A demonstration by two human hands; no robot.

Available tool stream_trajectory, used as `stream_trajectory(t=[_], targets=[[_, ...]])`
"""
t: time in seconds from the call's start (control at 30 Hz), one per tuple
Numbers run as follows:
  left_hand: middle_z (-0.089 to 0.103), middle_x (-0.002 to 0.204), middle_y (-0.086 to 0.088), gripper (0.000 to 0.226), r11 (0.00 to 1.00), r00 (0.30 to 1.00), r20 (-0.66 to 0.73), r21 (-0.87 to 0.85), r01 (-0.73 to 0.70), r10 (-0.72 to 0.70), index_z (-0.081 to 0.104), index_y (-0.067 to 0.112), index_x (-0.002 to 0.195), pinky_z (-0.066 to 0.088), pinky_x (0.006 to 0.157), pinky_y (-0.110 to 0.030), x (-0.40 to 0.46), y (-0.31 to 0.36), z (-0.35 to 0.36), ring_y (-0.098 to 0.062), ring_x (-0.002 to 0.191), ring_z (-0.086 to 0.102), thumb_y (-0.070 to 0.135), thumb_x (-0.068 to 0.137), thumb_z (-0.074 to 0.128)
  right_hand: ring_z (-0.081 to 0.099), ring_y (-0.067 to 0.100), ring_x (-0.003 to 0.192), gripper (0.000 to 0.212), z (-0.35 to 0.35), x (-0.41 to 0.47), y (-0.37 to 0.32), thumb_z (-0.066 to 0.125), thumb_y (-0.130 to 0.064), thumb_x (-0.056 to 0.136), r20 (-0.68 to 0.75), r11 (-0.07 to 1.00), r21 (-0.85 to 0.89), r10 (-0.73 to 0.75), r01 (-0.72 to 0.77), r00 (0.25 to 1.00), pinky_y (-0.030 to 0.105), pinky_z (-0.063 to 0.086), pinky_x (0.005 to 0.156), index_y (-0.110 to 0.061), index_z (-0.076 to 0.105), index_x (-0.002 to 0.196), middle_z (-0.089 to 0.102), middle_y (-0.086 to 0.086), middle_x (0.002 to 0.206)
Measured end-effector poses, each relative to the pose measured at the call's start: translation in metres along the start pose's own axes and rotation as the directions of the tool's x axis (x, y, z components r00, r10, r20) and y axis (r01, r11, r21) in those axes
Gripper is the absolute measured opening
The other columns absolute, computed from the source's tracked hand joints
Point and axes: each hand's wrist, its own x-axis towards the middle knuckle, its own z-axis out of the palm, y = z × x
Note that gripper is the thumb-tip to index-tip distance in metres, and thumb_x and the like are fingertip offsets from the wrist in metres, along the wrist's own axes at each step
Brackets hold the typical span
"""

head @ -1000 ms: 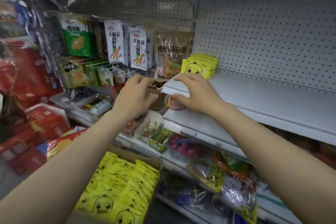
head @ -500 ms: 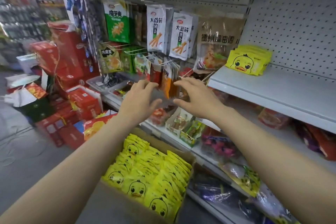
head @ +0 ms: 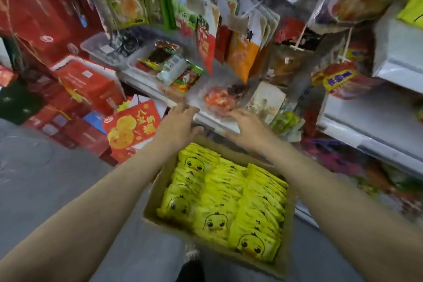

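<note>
Hands are reaching forward side by side, low in front of a shop shelf. The left hand (head: 179,122) is hovering over the far left corner of a cardboard box (head: 157,182), its fingers lying loosely spread toward the white shelf edge (head: 216,122). Its grip is standing wide and holding nothing. The right hand (head: 248,127) is hovering near it over the far end of the same box, palm down with fingers relaxed, its grip likewise wide and holding nothing. Motion blur is making it impossible to tell whether either set of fingertips is touching the shelf edge.

The box is sitting on the grey floor (head: 45,178) close against the shelving, between and below the two forearms. Yellow duck packets (head: 219,197) are standing in it on edge in tight rows, filling it. Just beyond the hands, a clear bag of red snacks (head: 219,98) is lying on the shelf. Above it, snack pouches (head: 242,53) are hanging from hooks. Red gift boxes (head: 91,82) are standing stacked to the left, and a white upper shelf (head: 400,53) is jutting out at the right.
</note>
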Motion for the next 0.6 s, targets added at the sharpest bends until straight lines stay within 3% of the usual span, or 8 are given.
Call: stream_trajectory(t=[0.13,0.33,0.43,0.6], targets=[[0.051,0.125,-0.016,0.052,0.996,0.984,0.175,-0.071,0.048,-0.035,0.054,0.015,0.129,0.04,0.102,-0.044,0.016,-0.041,0.064,-0.038,0.119,0.046,0.034,0.083,0.07,0.05,0.029,0.125,0.058,0.066,0.02,0.017,0.068,-0.045,0.085,0.16,0.99,0.038,0.127,-0.134,0.979,0.037,0.043,0.1,-0.017,0.054,0.135,0.056,0.01,0.134],[0.052,0.128,-0.019,0.057,0.973,0.898,0.432,-0.154,0.17,-0.089,0.053,0.014,0.133,0.036,0.104,-0.042,0.01,-0.077,0.158,-0.038,0.124,0.045,0.036,0.084,0.071,0.05,0.029,0.127,0.059,0.157,0.011,0.057,0.07,-0.046,0.085,0.384,0.947,-0.003,0.298,-0.321,0.874,0.036,0.043,0.099,-0.02,0.055,0.135,0.056,0.009,0.137],[0.051,0.13,-0.018,0.059,0.966,0.885,0.449,-0.154,0.21,-0.121,0.054,0.015,0.132,0.035,0.105,-0.046,0.011,-0.09,0.191,-0.04,0.123,0.043,0.038,0.081,0.073,0.051,0.031,0.126,0.056,0.189,0.009,0.072,0.068,-0.045,0.087,0.453,0.925,0.004,0.336,-0.379,0.826,0.036,0.043,0.094,-0.02,0.055,0.135,0.055,0.011,0.138],[0.042,0.14,-0.011,0.063,0.962,0.888,0.427,-0.124,0.243,-0.169,0.046,0.018,0.139,0.037,0.104,-0.048,0.012,-0.103,0.221,-0.035,0.13,0.036,0.037,0.084,0.07,0.055,0.027,0.122,0.054,0.217,0.032,0.068,0.07,-0.042,0.085,0.377,0.91,0.129,0.322,-0.394,0.868,0.036,0.047,0.093,-0.022,0.056,0.133,0.061,0.008,0.132]])
